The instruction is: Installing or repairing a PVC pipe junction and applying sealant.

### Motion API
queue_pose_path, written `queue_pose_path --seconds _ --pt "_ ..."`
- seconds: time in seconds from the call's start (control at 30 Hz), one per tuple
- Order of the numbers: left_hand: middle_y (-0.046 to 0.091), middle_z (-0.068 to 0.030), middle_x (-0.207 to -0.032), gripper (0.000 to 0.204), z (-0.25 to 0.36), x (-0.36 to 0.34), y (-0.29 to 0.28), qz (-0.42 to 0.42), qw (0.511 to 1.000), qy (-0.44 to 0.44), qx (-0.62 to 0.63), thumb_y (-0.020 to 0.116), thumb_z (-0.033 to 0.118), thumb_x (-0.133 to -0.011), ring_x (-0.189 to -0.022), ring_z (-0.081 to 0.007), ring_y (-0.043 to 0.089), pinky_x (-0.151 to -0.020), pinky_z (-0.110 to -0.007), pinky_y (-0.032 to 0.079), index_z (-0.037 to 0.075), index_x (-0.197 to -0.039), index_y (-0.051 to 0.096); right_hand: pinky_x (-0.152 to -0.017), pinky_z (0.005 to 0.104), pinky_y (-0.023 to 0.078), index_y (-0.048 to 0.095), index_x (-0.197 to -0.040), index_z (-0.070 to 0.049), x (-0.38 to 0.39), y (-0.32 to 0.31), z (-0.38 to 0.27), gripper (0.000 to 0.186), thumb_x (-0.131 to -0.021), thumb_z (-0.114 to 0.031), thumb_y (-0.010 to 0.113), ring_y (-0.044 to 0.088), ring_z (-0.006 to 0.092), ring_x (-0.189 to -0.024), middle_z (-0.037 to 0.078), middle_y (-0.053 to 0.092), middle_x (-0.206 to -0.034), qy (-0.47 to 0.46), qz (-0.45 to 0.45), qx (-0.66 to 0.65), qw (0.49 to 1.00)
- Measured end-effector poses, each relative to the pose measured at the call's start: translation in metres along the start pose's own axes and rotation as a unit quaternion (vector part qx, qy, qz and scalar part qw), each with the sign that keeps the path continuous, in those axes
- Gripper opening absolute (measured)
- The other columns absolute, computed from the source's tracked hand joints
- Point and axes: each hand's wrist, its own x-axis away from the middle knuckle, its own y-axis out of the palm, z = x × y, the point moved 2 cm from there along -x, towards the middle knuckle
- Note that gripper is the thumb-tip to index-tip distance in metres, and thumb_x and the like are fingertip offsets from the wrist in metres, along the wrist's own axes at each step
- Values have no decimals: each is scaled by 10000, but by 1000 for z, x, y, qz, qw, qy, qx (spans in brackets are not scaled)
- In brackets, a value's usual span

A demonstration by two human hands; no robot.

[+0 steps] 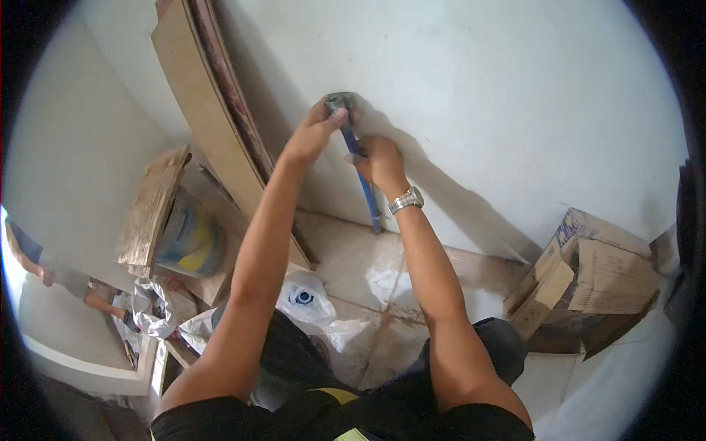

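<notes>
Blue pole (pixel 366 191) stands close to the wall (pixel 507 95), your left hand (pixel 313 138) gripping its dark top (pixel 340 98), your right hand (pixel 384 162) its shaft, apparently adjusting that top, which next calls for steadiness.

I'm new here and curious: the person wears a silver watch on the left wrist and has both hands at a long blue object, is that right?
Not quite: the head view shows the silver watch on the right wrist, not the left. The left hand and right hand are indeed at the long blue object.
</notes>
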Motion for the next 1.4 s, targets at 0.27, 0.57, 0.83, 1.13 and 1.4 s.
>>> queue_pose_path --seconds 0.27,0.57,0.83,1.13,1.4 --pt "621 -123 -935 218 -15 -3 50 462 864 42 -197 521 188 -1013 -905 -204 582 -817 -378 477 -9 -1107 509 -796 483 541 740 -875 -73 1 -1 -6 197 -752 -228 741 682 389 -864 203 714 -915 19 -22 6 1000" --pt "624 -96 -883 177 -18 -8 30 184 980 42 -60 559 170 -997 -859 -218 589 -821 -377 465 11 -1070 533 -769 485 530 739 -892 -89 -4 10 13 209 -782 -266 715 677 379 -818 165 707 -850 -49 12 3 999" --pt "642 -120 -991 239 -26 1 1 250 962 60 -89 584 203 -971 -952 -259 598 -868 -428 457 14 -1111 541 -775 478 528 745 -886 -60 -5 13 -8 342 -757 -373 796 685 374 -833 185 710 -870 -14 -33 8 999" --pt "629 -39 -1082 295 -22 1 -18 -74 997 3 26 594 179 -955 -1021 -179 574 -948 -381 447 41 -1209 537 -794 465 537 751 -932 -62 -2 9 1 344 -756 -355 788 690 366 -845 187 719 -895 -4 -13 -46 999" --pt "619 -281 -1030 387 -29 -4 64 422 881 80 -197 536 182 -965 -1060 -455 588 -948 -474 438 -83 -1242 485 -772 469 518 707 -908 -34 -4 10 22 300 -796 -311 738 669 395 -852 205 707 -890 -46 -10 -27 999"
